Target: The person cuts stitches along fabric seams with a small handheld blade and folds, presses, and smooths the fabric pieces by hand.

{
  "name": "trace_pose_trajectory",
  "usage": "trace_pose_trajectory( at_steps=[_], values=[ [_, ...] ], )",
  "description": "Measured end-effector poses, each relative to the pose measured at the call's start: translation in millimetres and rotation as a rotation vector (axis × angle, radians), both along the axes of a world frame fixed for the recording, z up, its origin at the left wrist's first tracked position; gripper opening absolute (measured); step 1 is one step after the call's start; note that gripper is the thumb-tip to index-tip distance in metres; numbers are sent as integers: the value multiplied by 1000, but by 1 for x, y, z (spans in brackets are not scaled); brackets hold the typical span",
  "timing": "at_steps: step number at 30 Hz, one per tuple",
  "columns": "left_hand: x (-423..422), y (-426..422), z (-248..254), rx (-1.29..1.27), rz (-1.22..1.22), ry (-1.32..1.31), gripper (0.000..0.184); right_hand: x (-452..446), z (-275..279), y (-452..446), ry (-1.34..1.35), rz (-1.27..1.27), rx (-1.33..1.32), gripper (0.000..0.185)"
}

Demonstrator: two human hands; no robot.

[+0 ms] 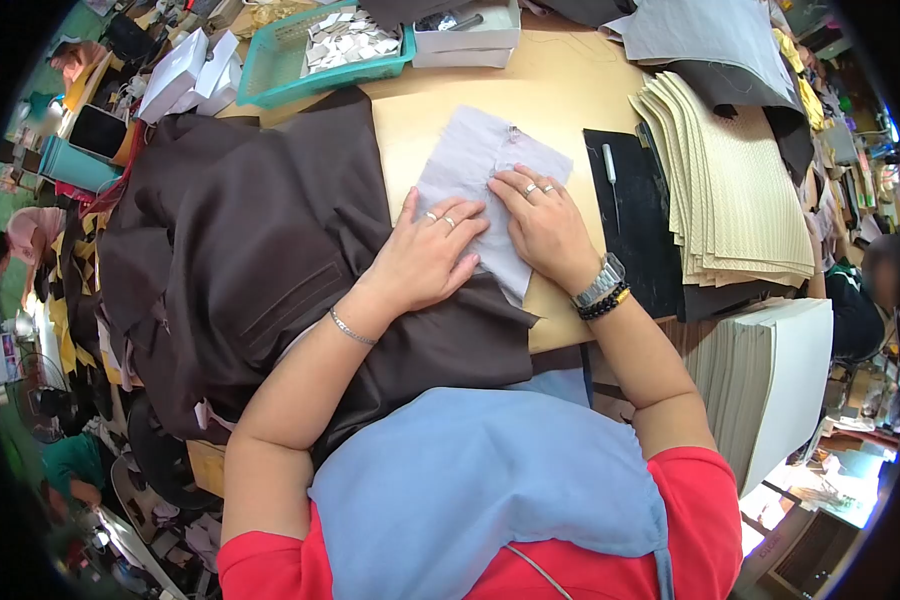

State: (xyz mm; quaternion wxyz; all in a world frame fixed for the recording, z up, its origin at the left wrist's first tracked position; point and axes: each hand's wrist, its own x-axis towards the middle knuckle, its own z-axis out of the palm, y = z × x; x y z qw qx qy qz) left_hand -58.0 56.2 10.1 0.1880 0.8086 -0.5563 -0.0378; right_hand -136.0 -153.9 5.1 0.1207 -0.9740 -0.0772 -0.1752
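One open left hand [425,255] and open right hand [550,228] rest on pale cloth [470,150], upper centre, clasping nothing; its frayed spot [514,131] lies above, nearer the right.

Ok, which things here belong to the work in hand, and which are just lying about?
Seemingly in use:
pale cloth, under the left hand and right hand
dark brown fabric, spread alongside

Apparently just lying about:
teal basket of white pieces
white-handled tool
cream textured sheets
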Motion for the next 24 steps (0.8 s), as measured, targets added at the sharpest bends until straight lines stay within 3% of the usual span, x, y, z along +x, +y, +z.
trace_pose_trajectory(
  at_steps=[7,24],
  values=[
    [0,0,-2,-10,3,-8,41,6,-10,-8,-6,-18,139,42],
    [4,-10,-4,-26,-12,-73,44,28,-10,-19,-114,-87,-34,45]
  ],
)
